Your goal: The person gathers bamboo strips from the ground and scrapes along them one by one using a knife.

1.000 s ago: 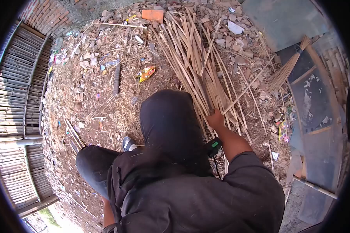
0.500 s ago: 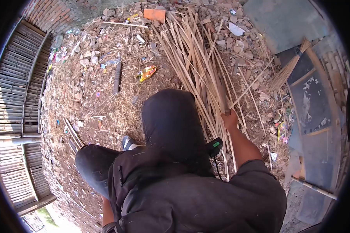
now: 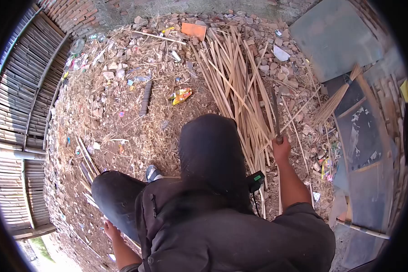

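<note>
My right hand (image 3: 281, 150) is closed around the handle of a machete (image 3: 277, 113) with a long, dark blade. The blade points away from me, along the right edge of a heap of split bamboo strips (image 3: 235, 81). Low on the left, my left hand (image 3: 110, 230) shows beside my bent knee. It is small in view, and its finger posture is unclear. A few more bamboo strips (image 3: 87, 159) lie on the ground just past that knee.
An orange tile (image 3: 194, 31) lies beyond the heap. A dark ridged bar (image 3: 146, 98) and a yellow-red wrapper (image 3: 181, 96) are on the littered ground. To the right, a stick broom (image 3: 337, 97) leans by dark panels (image 3: 360, 131). A bamboo fence (image 3: 20, 95) stands left.
My right hand has shifted right with the machete, whose blade now shows clearly beside the heap. My left hand has come into view beside my knee. The whole view has shifted slightly.
</note>
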`<action>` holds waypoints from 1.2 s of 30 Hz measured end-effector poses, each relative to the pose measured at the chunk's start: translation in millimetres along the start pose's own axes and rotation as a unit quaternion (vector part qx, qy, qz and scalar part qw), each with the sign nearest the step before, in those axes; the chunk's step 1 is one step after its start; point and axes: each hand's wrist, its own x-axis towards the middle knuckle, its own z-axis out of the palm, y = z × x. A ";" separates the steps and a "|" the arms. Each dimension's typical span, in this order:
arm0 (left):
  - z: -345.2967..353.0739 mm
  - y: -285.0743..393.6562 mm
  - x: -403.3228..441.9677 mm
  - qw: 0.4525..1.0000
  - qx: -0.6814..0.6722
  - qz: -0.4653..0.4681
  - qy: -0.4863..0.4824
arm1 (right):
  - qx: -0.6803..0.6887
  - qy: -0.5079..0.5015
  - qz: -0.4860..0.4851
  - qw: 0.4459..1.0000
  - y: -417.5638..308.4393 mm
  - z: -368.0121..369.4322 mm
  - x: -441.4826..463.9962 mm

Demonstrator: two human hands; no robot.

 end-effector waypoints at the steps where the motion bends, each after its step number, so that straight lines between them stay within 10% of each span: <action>1: 7.3 39.2 -17.1 0.998 0.016 -0.027 0.059 | 0.004 0.015 -0.014 1.000 -10.2 -10.0 3.7; 11: 52.7 224.8 1.2 0.959 -0.039 0.276 0.060 | 0.029 0.115 -0.178 0.977 -110.3 -79.8 53.2; 17: 159.1 356.4 -97.9 0.879 -0.097 0.441 -0.153 | 0.162 0.057 -0.268 0.948 -240.5 -80.5 84.3; 23: 250.3 413.1 -203.1 0.765 -0.013 0.482 -0.427 | 0.378 0.017 -0.334 0.863 -417.1 -36.8 101.2; 36: 345.0 438.8 -298.5 0.700 0.017 0.540 -0.468 | 0.463 -0.128 -0.425 0.768 -621.2 -26.8 14.9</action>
